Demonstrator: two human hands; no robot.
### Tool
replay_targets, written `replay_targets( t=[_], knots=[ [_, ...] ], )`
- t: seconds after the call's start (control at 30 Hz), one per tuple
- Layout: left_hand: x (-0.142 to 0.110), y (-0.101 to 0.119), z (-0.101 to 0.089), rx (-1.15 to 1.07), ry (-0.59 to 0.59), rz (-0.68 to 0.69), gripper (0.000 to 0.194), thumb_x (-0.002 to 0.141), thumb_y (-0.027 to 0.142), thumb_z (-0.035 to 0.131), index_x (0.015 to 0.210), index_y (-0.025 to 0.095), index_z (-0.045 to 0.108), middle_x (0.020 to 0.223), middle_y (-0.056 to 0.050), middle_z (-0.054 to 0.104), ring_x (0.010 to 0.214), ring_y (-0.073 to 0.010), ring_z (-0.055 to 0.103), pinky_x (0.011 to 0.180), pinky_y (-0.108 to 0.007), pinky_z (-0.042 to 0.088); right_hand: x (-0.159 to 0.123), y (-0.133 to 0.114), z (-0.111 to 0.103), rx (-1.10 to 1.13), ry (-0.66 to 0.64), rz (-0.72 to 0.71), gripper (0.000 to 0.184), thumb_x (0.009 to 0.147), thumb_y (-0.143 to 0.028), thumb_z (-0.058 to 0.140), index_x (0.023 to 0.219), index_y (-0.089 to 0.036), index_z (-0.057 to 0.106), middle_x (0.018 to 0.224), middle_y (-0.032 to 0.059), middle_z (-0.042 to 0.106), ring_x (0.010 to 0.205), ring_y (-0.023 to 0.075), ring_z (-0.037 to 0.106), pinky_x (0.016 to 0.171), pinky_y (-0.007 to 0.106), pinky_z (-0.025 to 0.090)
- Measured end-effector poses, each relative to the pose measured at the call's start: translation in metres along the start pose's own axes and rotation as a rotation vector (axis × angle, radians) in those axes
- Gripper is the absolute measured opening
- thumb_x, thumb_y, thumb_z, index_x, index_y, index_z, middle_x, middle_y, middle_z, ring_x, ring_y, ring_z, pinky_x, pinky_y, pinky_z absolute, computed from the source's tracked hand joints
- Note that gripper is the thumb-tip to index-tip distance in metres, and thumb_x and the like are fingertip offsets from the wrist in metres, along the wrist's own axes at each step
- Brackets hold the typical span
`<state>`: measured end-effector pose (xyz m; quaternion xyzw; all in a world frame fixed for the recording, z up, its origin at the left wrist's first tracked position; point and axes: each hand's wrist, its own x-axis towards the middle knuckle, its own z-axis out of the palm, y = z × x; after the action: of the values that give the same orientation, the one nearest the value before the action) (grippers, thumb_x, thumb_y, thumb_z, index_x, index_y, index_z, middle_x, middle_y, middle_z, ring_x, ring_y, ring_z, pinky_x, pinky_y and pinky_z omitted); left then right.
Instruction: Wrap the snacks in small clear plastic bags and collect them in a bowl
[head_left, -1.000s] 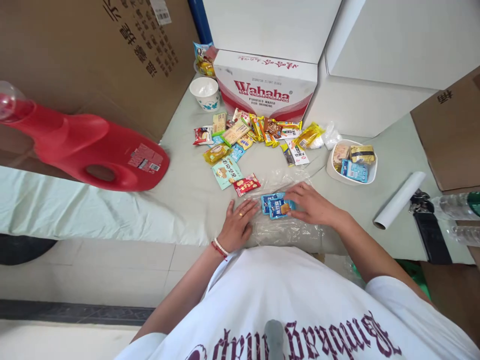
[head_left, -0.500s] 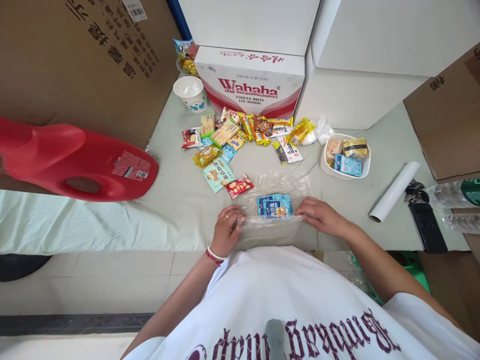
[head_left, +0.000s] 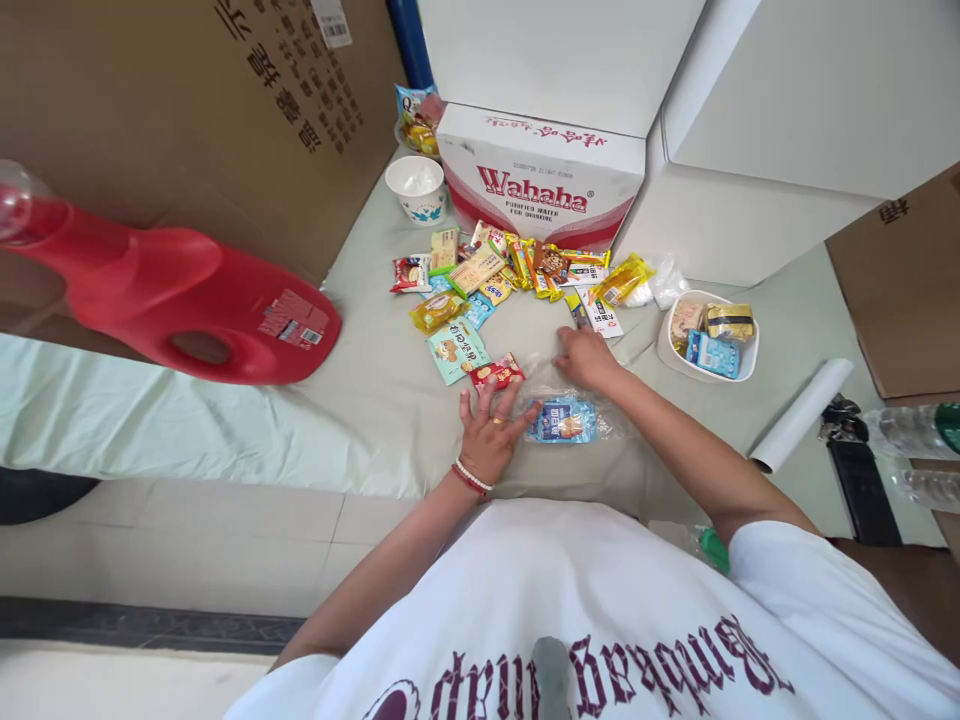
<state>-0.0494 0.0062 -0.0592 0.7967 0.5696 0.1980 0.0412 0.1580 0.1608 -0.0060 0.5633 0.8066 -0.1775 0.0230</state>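
Note:
Blue snack packets [head_left: 564,420] lie on clear plastic film [head_left: 616,422] near the table's front edge. My left hand [head_left: 489,430] rests flat with fingers spread, its thumb at the left side of the blue packets. Its fingertips reach a red snack packet [head_left: 498,372]. My right hand [head_left: 589,358] is stretched forward over the film, thumb and index finger apart and nothing visible between them. Just beyond its fingertips are a small grey-and-yellow packet [head_left: 577,308] and a white packet [head_left: 602,314].
Several wrapped snacks [head_left: 477,270] spread in an arc before a Wahaha carton [head_left: 541,190]. A paper cup [head_left: 417,190] stands back left, a red jug [head_left: 202,300] lies left. On the right are a white tub of snacks [head_left: 670,352], a white roll [head_left: 802,415] and plastic bottles [head_left: 911,430].
Both hands have let go of the film's near edge. My left hand has spread out beside the blue packets; my right hand has moved forward and left, towards the snacks. The view has shifted slightly.

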Motion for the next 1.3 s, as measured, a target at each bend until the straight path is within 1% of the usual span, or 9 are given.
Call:
replay_targets(
  t=[0.13,0.27,0.43,0.6,0.8,1.03,1.17,1.23,1.3],
  knots=[
    [0.006,0.0,-0.004,-0.027,-0.15,0.036,0.06,0.091,0.011,0.054,0.137,0.048,0.061,0.166,0.001,0.038,0.159,-0.0348,0.018,0.12,-0.075,0.001,0.0,0.005,-0.01,0.071,-0.059,-0.059,0.015,0.091,-0.025,0.063,0.098,-0.018,0.074,0.089,0.0075,0.069,0.093,0.0238,0.063,0.089,0.035,0.046],
    [0.008,0.001,-0.004,-0.043,-0.171,0.023,0.055,0.091,0.01,0.055,0.133,0.045,0.064,0.168,0.001,0.034,0.16,-0.0346,0.014,0.12,-0.075,0.0,-0.037,0.001,-0.025,0.153,0.031,-0.365,0.017,0.095,-0.025,0.056,0.097,-0.017,0.071,0.103,0.0099,0.063,0.096,0.0214,0.061,0.089,0.031,0.044],
    [0.009,-0.005,0.007,-0.162,-0.081,-0.032,0.045,0.087,0.005,0.052,0.121,0.029,0.069,0.161,-0.006,0.045,0.157,-0.031,0.022,0.124,-0.064,0.021,-0.095,-0.016,-0.004,-0.014,-0.196,-0.573,0.022,0.102,-0.02,0.046,0.103,-0.021,0.068,0.098,0.0069,0.062,0.078,0.0178,0.055,0.066,0.028,0.037],
    [0.01,-0.019,0.01,-0.342,0.175,-0.315,0.047,0.08,0.009,0.058,0.127,0.013,0.059,0.136,-0.02,0.054,0.128,-0.0305,0.054,0.106,-0.049,0.049,-0.12,-0.012,0.04,-0.035,-0.192,-0.539,0.051,0.1,-0.007,0.039,0.146,-0.025,0.053,0.11,0.0089,0.063,0.096,0.0217,0.056,0.077,0.029,0.041],
    [0.005,-0.024,-0.016,-0.419,0.052,-0.391,0.017,0.091,0.023,0.054,0.093,0.022,0.071,0.097,-0.009,0.067,0.098,-0.0262,0.061,0.098,-0.048,0.048,-0.132,-0.01,0.06,0.038,-0.086,-0.486,0.057,0.097,-0.005,0.039,0.147,-0.027,0.055,0.11,0.009,0.06,0.099,0.0235,0.051,0.087,0.033,0.042],
    [0.022,0.005,-0.029,-1.242,0.021,-0.594,0.029,0.096,0.05,0.056,0.098,0.022,0.061,0.115,-0.008,0.071,0.106,-0.0238,0.067,0.086,-0.038,0.054,-0.136,-0.014,0.069,0.081,-0.027,-0.444,0.053,0.098,-0.007,0.044,0.145,-0.027,0.058,0.109,0.0086,0.059,0.098,0.0231,0.049,0.087,0.033,0.04],
    [0.03,0.008,-0.024,-0.944,0.113,-0.564,0.038,0.094,0.049,0.06,0.12,0.023,0.063,0.12,-0.009,0.068,0.101,-0.022,0.063,0.091,-0.038,0.05,-0.136,-0.013,0.072,0.136,-0.003,-0.438,0.051,0.099,-0.008,0.045,0.144,-0.029,0.059,0.108,0.0077,0.059,0.098,0.0228,0.049,0.087,0.033,0.039],
    [0.031,0.006,-0.021,-0.711,0.018,-0.457,0.047,0.092,0.049,0.062,0.133,0.025,0.062,0.122,-0.009,0.067,0.103,-0.0244,0.058,0.097,-0.042,0.046,-0.136,-0.014,0.073,0.136,0.008,-0.442,0.049,0.1,-0.01,0.045,0.143,-0.028,0.06,0.108,0.0082,0.059,0.098,0.0233,0.049,0.087,0.034,0.039],
    [0.031,0.004,-0.019,-0.513,-0.101,-0.423,0.042,0.087,0.048,0.069,0.123,0.027,0.07,0.118,-0.009,0.067,0.109,-0.0291,0.054,0.098,-0.047,0.043,-0.136,-0.014,0.073,0.109,0.011,-0.449,0.047,0.1,-0.011,0.046,0.142,-0.028,0.061,0.107,0.0085,0.059,0.097,0.0239,0.048,0.086,0.034,0.039]
  ],
)
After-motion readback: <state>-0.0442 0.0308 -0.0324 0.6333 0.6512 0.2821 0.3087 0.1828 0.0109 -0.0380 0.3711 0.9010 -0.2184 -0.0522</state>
